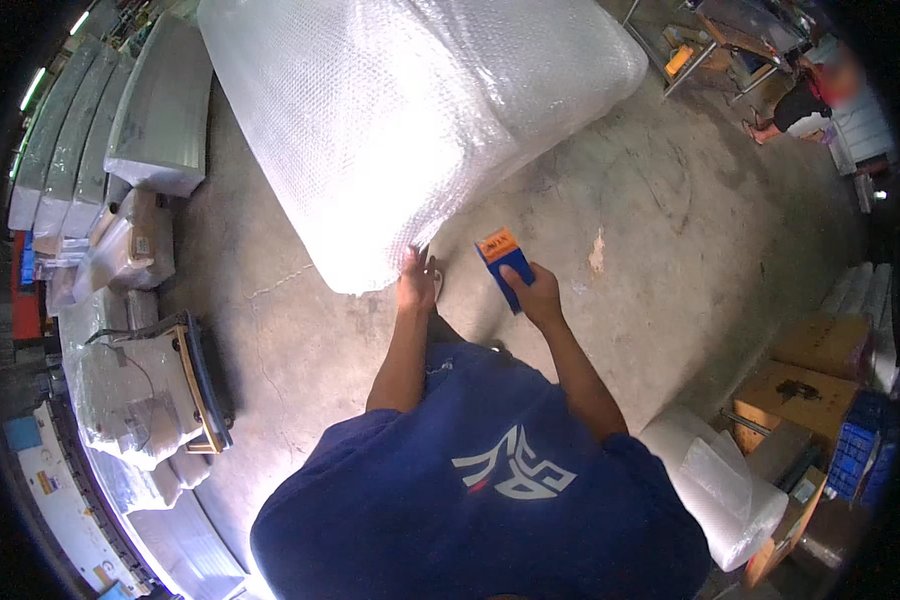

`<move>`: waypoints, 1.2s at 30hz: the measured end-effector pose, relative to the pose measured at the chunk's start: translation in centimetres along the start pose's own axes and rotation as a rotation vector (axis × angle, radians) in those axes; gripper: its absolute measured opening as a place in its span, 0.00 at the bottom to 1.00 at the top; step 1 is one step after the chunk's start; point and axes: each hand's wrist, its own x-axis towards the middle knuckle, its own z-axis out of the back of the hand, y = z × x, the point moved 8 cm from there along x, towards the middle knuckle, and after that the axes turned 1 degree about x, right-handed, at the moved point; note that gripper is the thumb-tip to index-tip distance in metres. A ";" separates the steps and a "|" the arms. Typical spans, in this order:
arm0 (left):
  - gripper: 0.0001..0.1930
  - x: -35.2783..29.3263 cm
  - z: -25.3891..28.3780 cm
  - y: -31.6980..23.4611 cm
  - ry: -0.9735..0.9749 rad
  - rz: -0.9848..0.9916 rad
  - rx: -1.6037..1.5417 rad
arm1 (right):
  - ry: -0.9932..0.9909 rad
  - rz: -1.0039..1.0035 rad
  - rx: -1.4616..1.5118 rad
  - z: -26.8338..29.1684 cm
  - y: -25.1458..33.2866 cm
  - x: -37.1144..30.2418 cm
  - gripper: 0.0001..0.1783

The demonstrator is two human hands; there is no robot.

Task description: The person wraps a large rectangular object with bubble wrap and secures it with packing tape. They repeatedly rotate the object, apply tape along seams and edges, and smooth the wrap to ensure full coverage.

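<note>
A large block-shaped bundle in clear bubble wrap [390,130] fills the upper middle of the head view, with glare across its near face. At its lower corner my left hand [414,282] is closed on the bubble wrap, the thumb against the film and the other fingers partly hidden. Off to the right, my right hand [537,294] grips a small blue and orange box [502,258] by its blue side, apart from the bundle. The box is tilted, its orange end pointing away from me.
Tall wrapped panels [160,110] lean at the far left, above wrapped packages [135,240]. A wooden-edged cart [200,385] stands nearer. On the right lie a bubble wrap roll [720,490], cardboard boxes [795,400] and a blue crate [850,455]. Another person [805,105] sits at far right.
</note>
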 end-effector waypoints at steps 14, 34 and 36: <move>0.35 4.2 3.5 0.3 -0.114 0.231 0.184 | 0.103 0.083 -0.142 -8.5 10.2 6.2 0.35; 0.45 -1.2 -2.6 -3.1 0.195 0.759 1.053 | 0.211 0.125 -0.008 -11.9 -2.0 14.0 0.42; 0.32 -3.3 -7.0 -3.9 0.586 0.626 1.723 | 0.185 0.122 0.024 -11.6 -2.2 13.5 0.42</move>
